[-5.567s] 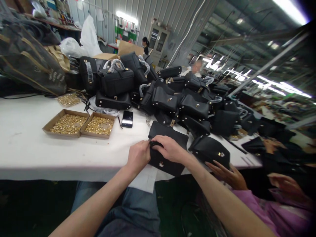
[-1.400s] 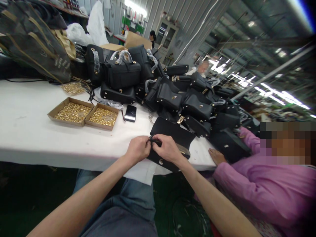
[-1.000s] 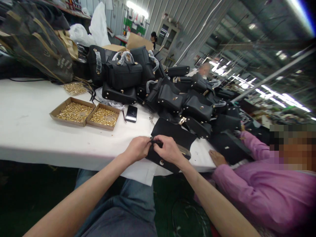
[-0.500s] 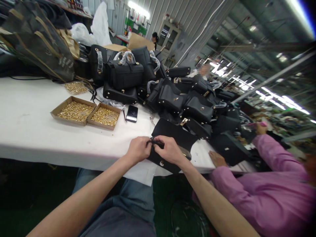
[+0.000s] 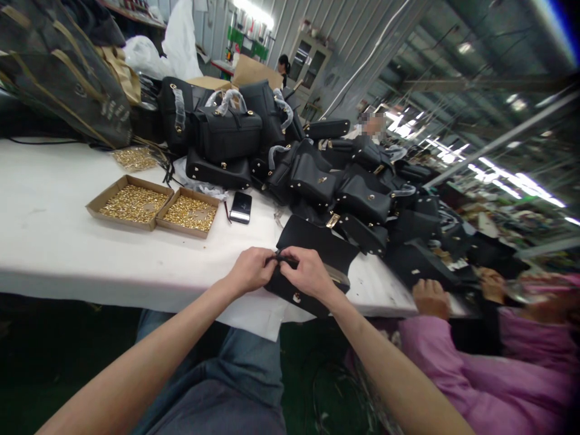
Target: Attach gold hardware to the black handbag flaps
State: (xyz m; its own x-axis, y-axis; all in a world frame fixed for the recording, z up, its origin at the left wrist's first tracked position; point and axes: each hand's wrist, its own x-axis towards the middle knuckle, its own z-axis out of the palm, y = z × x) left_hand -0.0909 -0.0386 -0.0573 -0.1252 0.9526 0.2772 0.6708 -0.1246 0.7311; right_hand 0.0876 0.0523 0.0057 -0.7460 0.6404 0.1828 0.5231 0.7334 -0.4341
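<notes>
A black handbag [image 5: 317, 241] lies with its flap up at the table's front edge. My left hand [image 5: 254, 270] pinches the bag's upper left edge between thumb and fingers. Right beside it, my right hand [image 5: 304, 270] is closed on the same edge, its fingertips almost touching those of the left. A small gold fitting [image 5: 296, 297] shows on the bag's front below my right hand. Whatever small part may be between my fingertips is too small to make out.
Two cardboard trays [image 5: 93, 208] [image 5: 181, 231] of small gold parts and a phone [image 5: 241, 208] lie left of the bag. Black handbags [image 5: 231, 134] are piled behind. At the right, a co-worker in pink sleeves [image 5: 428, 347] rests a hand [image 5: 430, 298] by the table edge.
The co-worker's hands and pink sleeves at the right have shifted, the near hand to the right along the table edge. My hands keep nearly the same hold on the bag; the view has shifted slightly.
</notes>
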